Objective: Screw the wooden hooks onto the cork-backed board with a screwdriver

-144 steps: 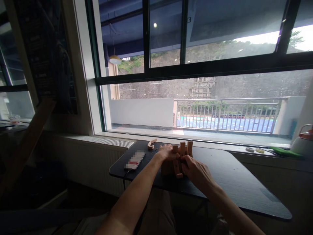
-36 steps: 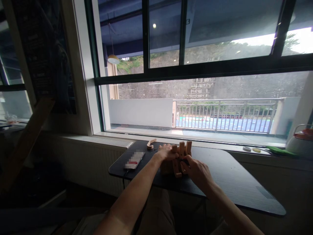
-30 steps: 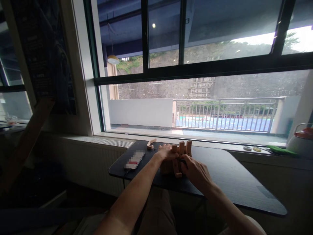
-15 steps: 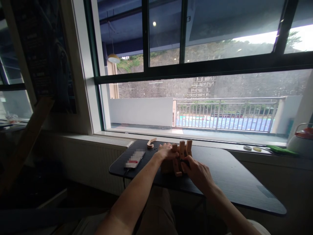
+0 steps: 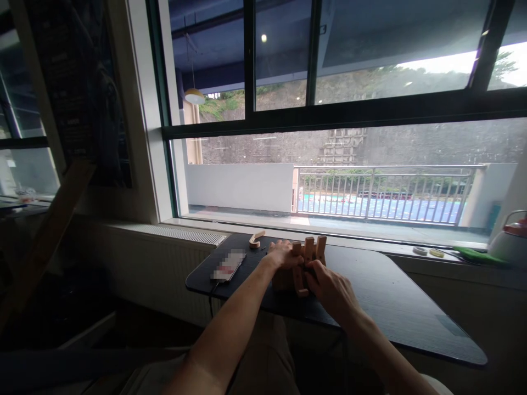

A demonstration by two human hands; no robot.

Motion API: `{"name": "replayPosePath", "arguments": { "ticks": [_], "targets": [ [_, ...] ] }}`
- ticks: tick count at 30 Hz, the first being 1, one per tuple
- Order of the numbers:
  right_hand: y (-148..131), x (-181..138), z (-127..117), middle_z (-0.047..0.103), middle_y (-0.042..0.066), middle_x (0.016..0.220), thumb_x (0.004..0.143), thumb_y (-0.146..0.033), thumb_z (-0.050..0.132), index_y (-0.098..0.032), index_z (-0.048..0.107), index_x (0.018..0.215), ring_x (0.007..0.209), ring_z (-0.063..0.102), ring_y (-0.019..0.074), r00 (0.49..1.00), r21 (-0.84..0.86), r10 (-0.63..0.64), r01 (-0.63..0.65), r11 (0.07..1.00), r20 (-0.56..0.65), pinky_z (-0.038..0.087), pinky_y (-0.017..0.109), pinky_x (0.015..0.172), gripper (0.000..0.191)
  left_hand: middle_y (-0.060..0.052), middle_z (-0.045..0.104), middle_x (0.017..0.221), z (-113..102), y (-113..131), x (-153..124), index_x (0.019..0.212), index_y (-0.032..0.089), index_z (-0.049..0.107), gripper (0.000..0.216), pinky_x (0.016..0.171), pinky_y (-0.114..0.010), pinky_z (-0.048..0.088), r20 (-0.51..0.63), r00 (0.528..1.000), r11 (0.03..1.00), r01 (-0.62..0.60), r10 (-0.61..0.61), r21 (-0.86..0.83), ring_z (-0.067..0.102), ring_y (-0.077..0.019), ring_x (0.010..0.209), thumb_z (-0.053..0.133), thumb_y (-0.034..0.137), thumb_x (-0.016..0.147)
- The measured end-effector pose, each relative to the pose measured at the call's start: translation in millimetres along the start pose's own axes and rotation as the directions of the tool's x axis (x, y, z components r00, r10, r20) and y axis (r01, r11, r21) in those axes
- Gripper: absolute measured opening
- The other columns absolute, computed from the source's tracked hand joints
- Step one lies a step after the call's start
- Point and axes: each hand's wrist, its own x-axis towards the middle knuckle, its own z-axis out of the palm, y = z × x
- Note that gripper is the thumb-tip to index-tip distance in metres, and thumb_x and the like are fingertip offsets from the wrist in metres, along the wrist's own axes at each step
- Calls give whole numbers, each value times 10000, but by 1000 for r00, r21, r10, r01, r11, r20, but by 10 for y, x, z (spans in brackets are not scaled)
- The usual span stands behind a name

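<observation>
My left hand (image 5: 283, 255) is wrapped over the far left side of a wooden hook rack (image 5: 283, 282), thumb against its left hook. Three curved wooden hooks (image 5: 309, 248) stand up side by side from its base. Close against the right side, my right hand (image 5: 331, 284) is closed with its fingertips pinched at the middle hook. Whatever sits between those fingertips is hidden now. A loose J-shaped wooden hook (image 5: 256, 241) lies on the dark table (image 5: 370, 291) beyond my left hand, with small dark bits, perhaps screws (image 5: 264, 248), next to it.
A phone with a blurred screen (image 5: 229, 265) lies on the table's left part, its cable running off the front edge. On the windowsill to the right are tape rolls (image 5: 436, 253), a green cloth (image 5: 480, 255) and a white jug (image 5: 510, 244). A radiator (image 5: 193, 236) stands left of the table.
The view has shifted slightly. My right fingers have turned a little at the middle hook, and the dark thing seen at their tips earlier is now hidden. My left hand keeps its hold.
</observation>
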Motion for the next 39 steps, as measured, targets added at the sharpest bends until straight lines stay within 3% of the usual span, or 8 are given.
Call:
{"name": "replayPosePath", "arguments": {
  "ticks": [6, 12, 28, 34, 39],
  "targets": [
    [3, 11, -22, 679, 1, 750, 910, -328, 393, -217, 528, 910, 641, 638, 181, 999, -33, 36, -37, 999, -30, 269, 268, 503, 174, -88, 541, 1179, -7, -8, -6, 1168, 167, 524, 362, 916, -478, 427, 21, 1000, 1000, -4, 4, -20, 519, -242, 1085, 517, 391, 883],
    [-3, 18, -47, 626, 31, 976, 868, -236, 431, -224, 531, 1007, 731, 619, 160, 997, -41, -79, 78, 996, -25, 292, 257, 519, 172, -90, 535, 1193, 27, -12, 16, 1172, 158, 518, 336, 890, -450, 459, 0, 1000, 1000, -2, 2, 0, 543, -223, 1051, 522, 339, 889],
    [91, -21, 14, 678, 12, 873, 903, -274, 425, -213, 554, 926, 696, 641, 157, 999, -50, -3, 1, 999, -38, 316, 260, 523, 145, -87, 547, 1169, 37, -18, 35, 1160, 155, 524, 319, 854, -423, 486, -9, 1000, 1000, -16, 16, 18, 563, -209, 1011, 522, 327, 891],
    [72, 7, -51, 623, 34, 926, 890, -191, 408, -232, 524, 1087, 734, 605, 148, 993, -83, -118, 118, 990, -5, 309, 245, 525, 232, -87, 546, 1170, 13, -3, 7, 1162, 152, 521, 323, 853, -425, 487, -10, 1000, 1000, -3, 3, 19, 563, -210, 1012, 526, 324, 889],
    [53, 6, -54, 635, 28, 856, 892, -170, 390, -208, 542, 936, 669, 601, 141, 991, -110, -131, 134, 985, 32, 294, 254, 519, 163, -90, 533, 1197, -9, 4, -12, 1170, 160, 519, 327, 887, -445, 463, 3, 1000, 1000, 8, -8, 8, 544, -220, 1049, 521, 330, 891]
  ]
}}
